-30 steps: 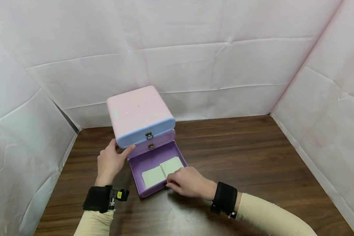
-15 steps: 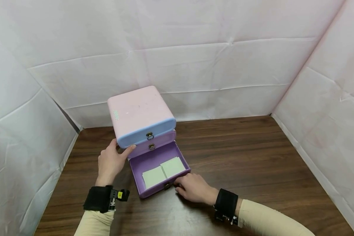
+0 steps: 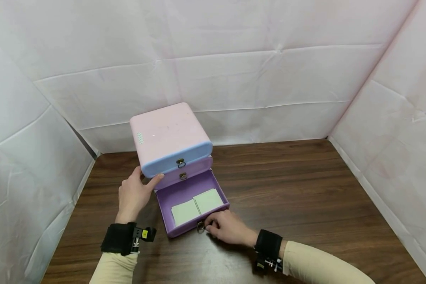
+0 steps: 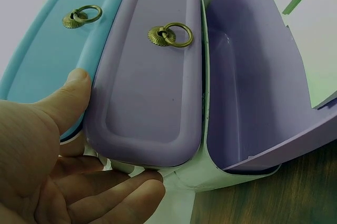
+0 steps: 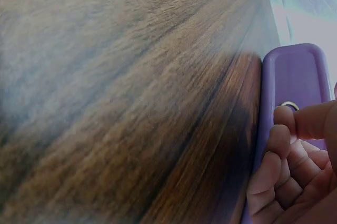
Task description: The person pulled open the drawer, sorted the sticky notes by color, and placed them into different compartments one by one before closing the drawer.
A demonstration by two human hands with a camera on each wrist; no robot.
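Drawer (image 3: pixel 184 197) open, front facing person, ring (image 3: pixel 200 227) pinched.

Smooth, faintly glossy plastic is seen on the drawers (image 3: pixel 179 177); brassy metal rings (image 4: pixel 169 35) are fitted; dark wood-grain table (image 3: pixel 287 185); matt paper sheets (image 3: pixel 197 205).

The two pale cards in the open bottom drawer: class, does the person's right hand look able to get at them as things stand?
Probably yes. The bottom drawer is pulled out, the cards lie uncovered, and the right hand sits at the drawer's front by its ring pull.
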